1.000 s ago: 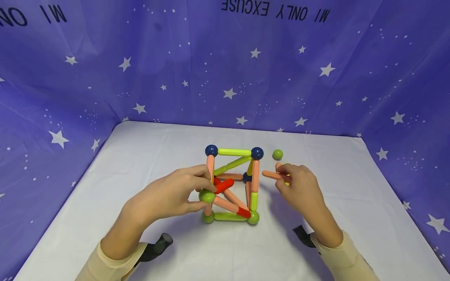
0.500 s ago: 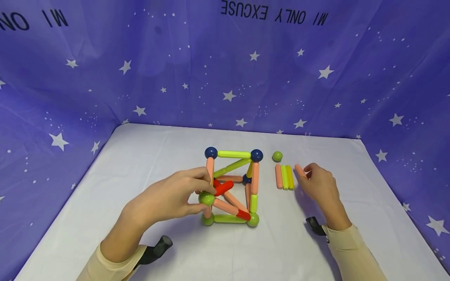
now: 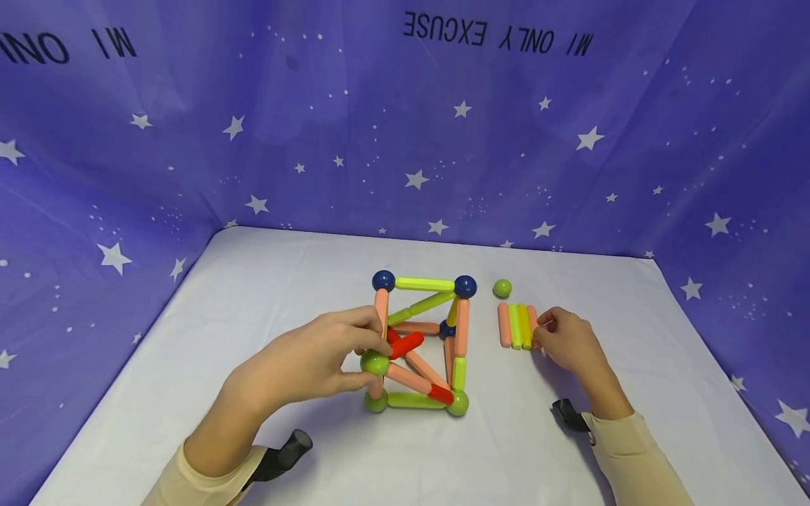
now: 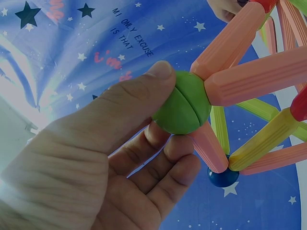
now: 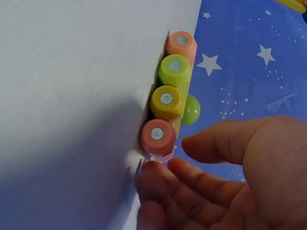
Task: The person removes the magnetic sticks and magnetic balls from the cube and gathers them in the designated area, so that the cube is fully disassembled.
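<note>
Ball-and-rod frame [image 3: 407, 344] pinched at green ball [image 3: 375, 362] by left hand [image 3: 310, 351]; four-rod row [image 3: 515, 327] flanked by right hand [image 3: 574, 344], relaxed and loosely parted.

Table [image 3: 278, 281], one, white-covered, extending under and beyond the left hand [image 3: 304, 357] and right hand [image 3: 572, 344]. Curtain [image 3: 354, 204], blue-purple, printed with white stars [image 3: 416, 180] and black lettering [image 3: 496, 34], hung beyond both hands and outward of each. Light: bright glare [image 4: 29, 67] past the left hand's wrist, soft shadow [image 5: 100, 143] beside the right hand.
</note>
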The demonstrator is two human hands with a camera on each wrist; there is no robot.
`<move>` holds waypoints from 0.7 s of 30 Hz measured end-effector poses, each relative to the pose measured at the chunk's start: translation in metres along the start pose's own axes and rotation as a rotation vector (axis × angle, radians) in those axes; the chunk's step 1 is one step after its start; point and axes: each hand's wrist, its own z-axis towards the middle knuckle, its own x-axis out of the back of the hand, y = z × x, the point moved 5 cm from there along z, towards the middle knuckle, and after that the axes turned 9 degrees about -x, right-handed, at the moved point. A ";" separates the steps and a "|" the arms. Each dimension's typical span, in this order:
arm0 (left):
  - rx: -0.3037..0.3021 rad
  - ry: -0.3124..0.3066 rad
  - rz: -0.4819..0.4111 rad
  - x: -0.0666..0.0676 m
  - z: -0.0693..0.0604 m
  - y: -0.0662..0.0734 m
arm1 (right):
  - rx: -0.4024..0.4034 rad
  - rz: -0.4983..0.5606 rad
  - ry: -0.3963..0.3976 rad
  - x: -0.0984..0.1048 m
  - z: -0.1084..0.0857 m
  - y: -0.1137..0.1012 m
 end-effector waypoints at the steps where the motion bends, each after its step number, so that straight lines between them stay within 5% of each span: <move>1: -0.001 0.002 -0.004 0.000 0.000 0.000 | 0.003 -0.007 0.011 0.001 0.000 -0.001; 7: -0.004 0.007 -0.001 0.000 0.000 -0.001 | 0.129 0.003 0.175 0.017 -0.017 -0.021; 13: -0.009 0.009 0.001 -0.001 0.001 -0.001 | 0.333 0.076 0.318 0.027 -0.051 -0.067; 18: -0.009 0.006 -0.003 -0.001 0.001 -0.001 | 0.527 0.139 0.279 0.021 -0.079 -0.106; 21: -0.010 0.006 -0.006 -0.001 0.000 -0.001 | 0.655 0.187 0.190 0.014 -0.095 -0.126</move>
